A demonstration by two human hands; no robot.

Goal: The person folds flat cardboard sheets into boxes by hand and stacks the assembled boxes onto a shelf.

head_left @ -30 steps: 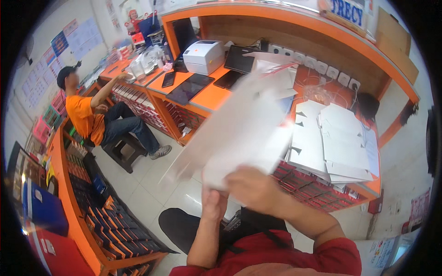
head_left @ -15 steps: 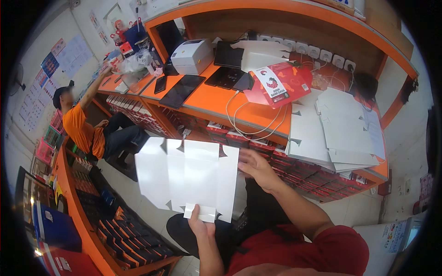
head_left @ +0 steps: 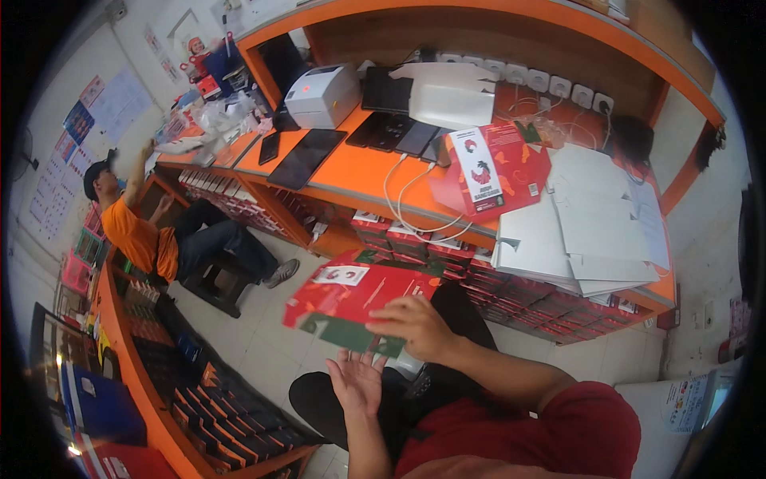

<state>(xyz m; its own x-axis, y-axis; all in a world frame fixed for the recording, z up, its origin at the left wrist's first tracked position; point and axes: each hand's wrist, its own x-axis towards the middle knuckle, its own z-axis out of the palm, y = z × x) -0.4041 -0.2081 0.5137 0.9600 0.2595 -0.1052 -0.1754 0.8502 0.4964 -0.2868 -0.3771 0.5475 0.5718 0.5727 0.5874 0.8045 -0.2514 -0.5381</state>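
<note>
Right hand [head_left: 415, 326] is gripping a flat red and green carton [head_left: 355, 299] by its near edge, left hand [head_left: 357, 382] open, palm up just underneath, above the floor [head_left: 263, 343].

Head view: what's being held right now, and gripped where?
A flat red carton blank, printed side up. The right hand grips its near right edge, fingers on top. The left hand is open, palm up, just below its green flap; contact unclear.
</note>
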